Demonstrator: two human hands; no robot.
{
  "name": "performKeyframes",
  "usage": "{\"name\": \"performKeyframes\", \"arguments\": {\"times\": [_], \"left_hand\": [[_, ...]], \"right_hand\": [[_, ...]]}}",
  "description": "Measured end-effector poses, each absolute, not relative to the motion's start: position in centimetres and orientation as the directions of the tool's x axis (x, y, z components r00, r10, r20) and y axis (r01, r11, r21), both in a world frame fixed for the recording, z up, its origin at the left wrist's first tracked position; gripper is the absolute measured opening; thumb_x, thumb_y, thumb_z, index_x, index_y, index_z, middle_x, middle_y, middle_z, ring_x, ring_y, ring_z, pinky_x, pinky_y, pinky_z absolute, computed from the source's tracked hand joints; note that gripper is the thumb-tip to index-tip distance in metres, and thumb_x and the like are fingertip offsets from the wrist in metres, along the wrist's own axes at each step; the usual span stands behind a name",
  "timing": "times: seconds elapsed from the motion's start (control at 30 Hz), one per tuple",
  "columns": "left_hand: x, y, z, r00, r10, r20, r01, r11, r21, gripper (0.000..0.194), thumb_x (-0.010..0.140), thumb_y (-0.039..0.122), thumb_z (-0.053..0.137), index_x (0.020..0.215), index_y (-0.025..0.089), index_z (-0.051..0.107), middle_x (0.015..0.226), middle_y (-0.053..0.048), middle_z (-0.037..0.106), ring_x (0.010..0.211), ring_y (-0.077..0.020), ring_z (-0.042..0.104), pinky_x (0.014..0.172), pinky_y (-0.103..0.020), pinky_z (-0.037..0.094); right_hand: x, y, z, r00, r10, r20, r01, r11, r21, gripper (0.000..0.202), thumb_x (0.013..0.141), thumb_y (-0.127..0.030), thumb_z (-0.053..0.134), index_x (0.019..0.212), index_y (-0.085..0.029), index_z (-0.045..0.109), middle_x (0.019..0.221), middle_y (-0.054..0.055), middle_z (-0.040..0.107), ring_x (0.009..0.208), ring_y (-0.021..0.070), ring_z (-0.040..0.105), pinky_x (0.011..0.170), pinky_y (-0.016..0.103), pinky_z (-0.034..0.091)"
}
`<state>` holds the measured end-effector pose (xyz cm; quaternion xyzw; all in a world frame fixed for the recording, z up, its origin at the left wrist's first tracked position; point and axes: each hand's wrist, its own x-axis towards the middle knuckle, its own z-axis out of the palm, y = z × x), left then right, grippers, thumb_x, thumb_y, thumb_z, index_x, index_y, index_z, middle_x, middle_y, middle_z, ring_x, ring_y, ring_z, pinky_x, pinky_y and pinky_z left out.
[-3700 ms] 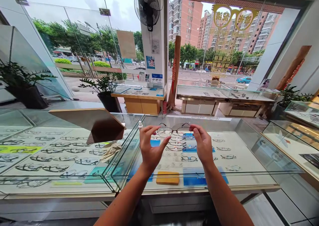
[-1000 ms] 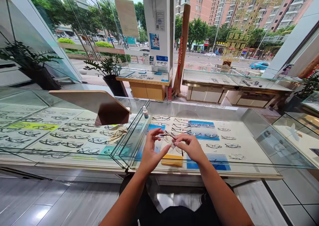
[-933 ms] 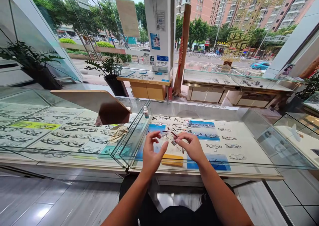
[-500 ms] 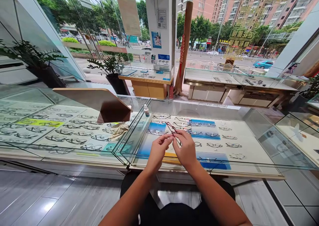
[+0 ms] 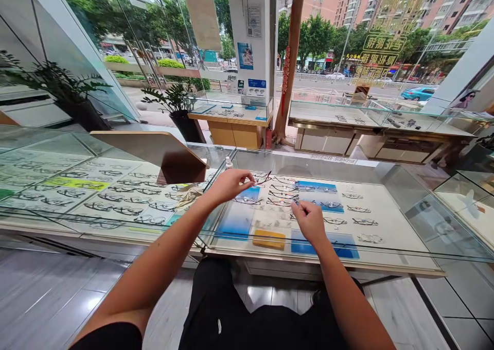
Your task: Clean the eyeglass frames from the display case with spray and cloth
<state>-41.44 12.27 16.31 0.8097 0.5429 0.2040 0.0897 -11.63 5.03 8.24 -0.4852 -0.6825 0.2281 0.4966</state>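
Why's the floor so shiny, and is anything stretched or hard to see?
All head view: bright light probably bounces off the floor; the window frame leans, perhaps from wide-lens stretching; the glasses in the left hand are too small to see clearly.

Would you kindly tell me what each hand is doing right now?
Left hand: closed on a pair of eyeglasses, held over the display case.
Right hand: fingers curled closed, nothing visible in it.
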Motion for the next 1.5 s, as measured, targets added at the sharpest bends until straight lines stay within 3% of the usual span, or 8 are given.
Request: {"name": "performKeyframes", "arguments": {"times": [0.07,0.13,0.37,0.53,0.77,1.07,1.3,1.5], "left_hand": [[-42.4,14.5,16.6,0.371,0.924,0.092,0.92,-0.38,0.101,0.026,0.096,0.036,0.058,0.104,0.025,0.08,0.093,-0.006,0.076,0.086,-0.024,0.067,0.074,-0.029,0.042],[-42.8,16.2,16.0,0.377,0.926,-0.002,0.926,-0.377,-0.006,0.024,0.093,0.029,0.06,0.103,0.024,0.08,0.096,-0.008,0.078,0.09,-0.0261,0.069,0.077,-0.03,0.044],[-42.2,18.6,11.8,0.383,0.913,-0.143,0.915,-0.396,-0.077,0.021,0.087,0.024,0.066,0.099,0.024,0.083,0.102,-0.011,0.08,0.095,-0.0281,0.072,0.081,-0.031,0.048],[-41.6,19.2,10.7,0.381,0.909,-0.17,0.912,-0.4,-0.096,0.024,0.086,0.022,0.064,0.101,0.023,0.084,0.102,-0.012,0.08,0.097,-0.0289,0.073,0.083,-0.032,0.049],[-41.9,20.0,9.8,0.386,0.905,-0.179,0.909,-0.406,-0.091,0.023,0.086,0.025,0.065,0.099,0.024,0.084,0.1,-0.011,0.08,0.097,-0.0286,0.073,0.084,-0.032,0.05],[-42.7,23.2,9.4,0.332,0.934,-0.134,0.934,-0.345,-0.088,0.032,0.087,0.03,0.067,0.114,0.023,0.081,0.114,-0.015,0.079,0.105,-0.0311,0.072,0.088,-0.035,0.052],[-42.1,24.1,8.2,0.328,0.936,-0.126,0.941,-0.335,-0.04,0.018,0.085,0.031,0.07,0.094,0.023,0.084,0.102,-0.012,0.08,0.097,-0.0285,0.073,0.086,-0.032,0.051],[-43.3,22.6,10.2,0.332,0.943,0.022,0.94,-0.333,0.079,0.03,0.09,0.044,0.064,0.093,0.022,0.084,0.099,-0.013,0.079,0.093,-0.0279,0.072,0.085,-0.034,0.051]], "right_hand": [[-9.9,5.5,6.5,-0.024,0.929,0.37,0.429,0.344,-0.835,0.057,0.099,-0.047,0.056,0.059,-0.024,0.023,0.056,-0.006,0.02,0.055,0.0119,0.023,0.056,0.031,0.021],[-8.5,5.7,4.7,-0.022,0.955,0.297,0.4,0.281,-0.872,0.058,0.098,-0.05,0.057,0.059,-0.024,0.021,0.057,-0.006,0.017,0.056,0.0118,0.02,0.057,0.032,0.018],[-6.0,5.8,0.4,0.056,0.976,0.21,0.299,0.184,-0.936,0.06,0.095,-0.057,0.059,0.058,-0.025,0.025,0.059,-0.005,0.02,0.06,0.0132,0.02,0.06,0.031,0.024],[-5.8,6.4,-0.7,0.041,0.982,0.182,0.278,0.164,-0.947,0.063,0.095,-0.063,0.057,0.055,-0.024,0.027,0.057,-0.005,0.019,0.058,0.0128,0.019,0.063,0.032,0.031],[-5.9,7.3,-1.0,-0.051,0.986,0.159,0.26,0.166,-0.951,0.067,0.093,-0.067,0.061,0.056,-0.024,0.027,0.058,-0.005,0.02,0.058,0.0127,0.021,0.059,0.031,0.023],[-5.6,7.0,-1.0,-0.145,0.984,0.106,0.196,0.134,-0.971,0.059,0.088,-0.06,0.072,0.058,-0.024,0.036,0.057,-0.006,0.027,0.057,0.0121,0.025,0.059,0.029,0.026],[-5.5,7.3,-0.9,-0.084,0.979,0.187,0.153,0.198,-0.968,0.022,0.087,-0.041,0.069,0.086,-0.022,0.059,0.07,-0.004,0.044,0.065,0.0155,0.039,0.062,0.028,0.034],[-5.3,7.5,-1.3,-0.061,0.978,0.2,0.137,0.207,-0.969,0.022,0.086,-0.041,0.07,0.095,-0.021,0.063,0.086,0.003,0.056,0.074,0.0181,0.048,0.062,0.028,0.04]]}}
